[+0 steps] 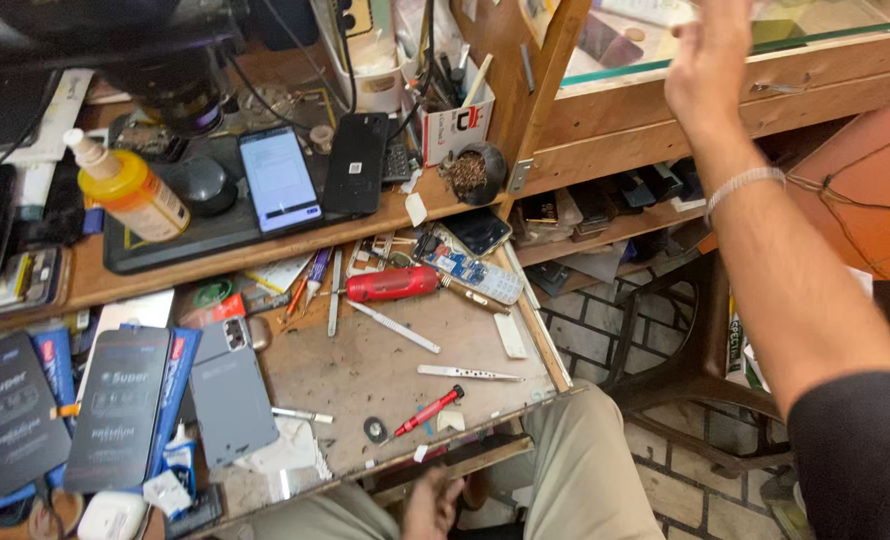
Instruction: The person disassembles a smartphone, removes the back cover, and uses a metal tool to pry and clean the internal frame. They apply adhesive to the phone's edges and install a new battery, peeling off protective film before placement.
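The small red screwdriver [428, 411] lies on the desk [385, 370] just above the left hand [431, 503], long axis slanting up-right. That hand's fingers curl loosely below the desk edge, holding nothing. The right hand [710, 62] is raised far off, fingers spread, fingertips cut off.

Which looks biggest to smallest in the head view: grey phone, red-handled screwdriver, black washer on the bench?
1. Grey phone, lying back up, clearly the largest.
2. Red-handled screwdriver, thin and much shorter.
3. Black washer, smallest.
All lie close together on the same bench, so nearness hardly skews it.
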